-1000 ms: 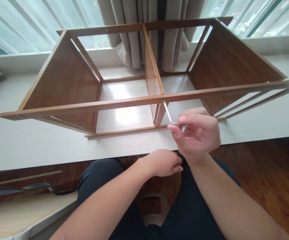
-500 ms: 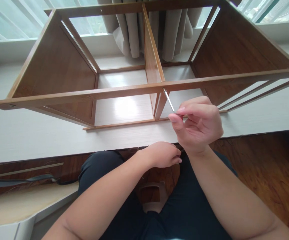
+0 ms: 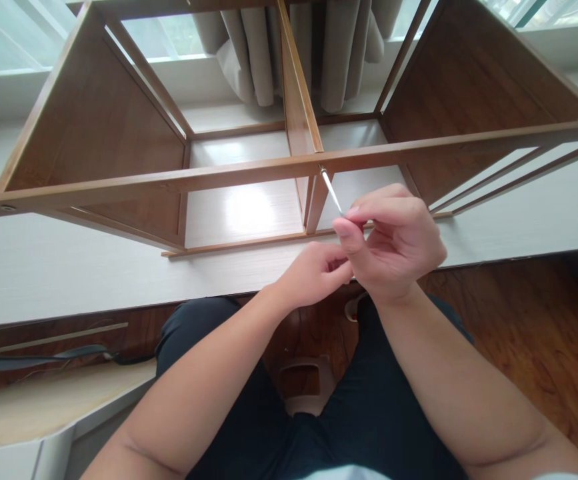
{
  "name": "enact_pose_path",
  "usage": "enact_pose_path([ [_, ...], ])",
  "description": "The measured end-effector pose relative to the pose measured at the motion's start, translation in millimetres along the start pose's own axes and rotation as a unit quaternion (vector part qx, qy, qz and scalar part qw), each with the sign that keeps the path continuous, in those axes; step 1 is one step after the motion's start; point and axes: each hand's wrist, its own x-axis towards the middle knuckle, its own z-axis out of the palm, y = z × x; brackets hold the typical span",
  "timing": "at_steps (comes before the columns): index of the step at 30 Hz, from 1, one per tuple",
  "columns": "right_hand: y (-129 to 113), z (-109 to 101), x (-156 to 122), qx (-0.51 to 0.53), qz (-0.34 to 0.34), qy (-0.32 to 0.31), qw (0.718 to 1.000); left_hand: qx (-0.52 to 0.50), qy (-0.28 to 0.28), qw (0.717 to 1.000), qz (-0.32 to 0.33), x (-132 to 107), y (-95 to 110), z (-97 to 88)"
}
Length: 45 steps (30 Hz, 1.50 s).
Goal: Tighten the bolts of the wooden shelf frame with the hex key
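A wooden shelf frame (image 3: 249,175) lies on its side on a white ledge (image 3: 69,267). My right hand (image 3: 393,243) pinches a thin metal hex key (image 3: 329,189) between thumb and fingers. The key's tip sits in the front rail where the middle divider (image 3: 296,113) meets it. My left hand (image 3: 313,273) has its fingers curled and rests just left of my right thumb, touching it. What the left fingers hold, if anything, is hidden.
Grey curtains (image 3: 293,60) hang behind the frame in front of a window. My dark-trousered legs (image 3: 369,413) are below, over a wooden floor (image 3: 533,347). A light board (image 3: 43,407) and a dark strap (image 3: 43,357) lie at the lower left.
My left hand has risen from my lap to meet my right hand. The view has shifted, so the frame sits higher. My right hand keeps the hex key in the rail.
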Motion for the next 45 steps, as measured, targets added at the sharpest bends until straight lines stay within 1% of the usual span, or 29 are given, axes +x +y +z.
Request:
enact_pose_path([
  [3,1,0,2,0.034,-0.013,0.000,0.999,-0.035,0.059,0.998,0.012,-1,4,-10.0],
  [5,2,-1,4,0.064,-0.023,-0.004,0.998,-0.060,0.065,0.996,-0.006,-1,7,-13.6],
  [7,1,-1,7,0.083,-0.028,-0.005,0.996,-0.073,0.030,0.996,-0.034,0,11,-14.4],
  [10,-1,0,12,0.092,-0.018,0.007,0.996,-0.070,-0.063,0.993,-0.075,7,16,-15.4],
  [12,-3,1,16,0.097,-0.016,0.018,0.995,-0.057,-0.104,0.989,-0.085,14,20,-19.3],
  [15,-4,2,21,0.094,-0.020,0.006,0.995,-0.020,-0.123,0.990,-0.063,26,24,-28.4],
  [17,-3,1,22,0.088,-0.021,-0.013,0.996,-0.020,-0.126,0.991,-0.048,30,24,-32.7],
  [21,-3,-2,21,0.085,-0.019,-0.050,0.995,-0.107,-0.117,0.985,-0.065,26,13,-35.9],
  [24,-4,-5,19,0.092,-0.007,-0.073,0.993,-0.170,-0.129,0.975,-0.069,16,4,-40.4],
  [25,-4,-6,18,0.097,0.002,-0.081,0.992,-0.185,-0.123,0.973,-0.063,13,2,-42.5],
  [26,-5,-7,17,0.102,0.012,-0.090,0.991,-0.199,-0.104,0.973,-0.054,10,1,-44.6],
  [29,-8,-7,15,0.110,0.030,-0.108,0.988,-0.235,-0.016,0.972,-0.020,6,0,-48.1],
  [31,-9,-7,13,0.110,0.032,-0.117,0.987,-0.274,0.030,0.961,-0.003,5,0,-47.4],
  [33,-10,-6,11,0.106,0.034,-0.130,0.985,-0.312,0.054,0.949,0.002,7,0,-45.4],
  [36,-10,-7,9,0.086,0.045,-0.144,0.985,-0.345,0.072,0.936,0.004,9,-1,-42.7],
  [38,-10,-8,7,0.075,0.054,-0.142,0.985,-0.366,0.075,0.927,0.021,10,-1,-42.0],
  [41,-10,-10,4,0.079,0.065,-0.120,0.988,-0.409,0.073,0.908,0.058,10,0,-41.8],
  [45,-10,-10,-1,0.089,0.084,-0.089,0.989,-0.476,0.048,0.875,0.068,10,4,-42.1],
])
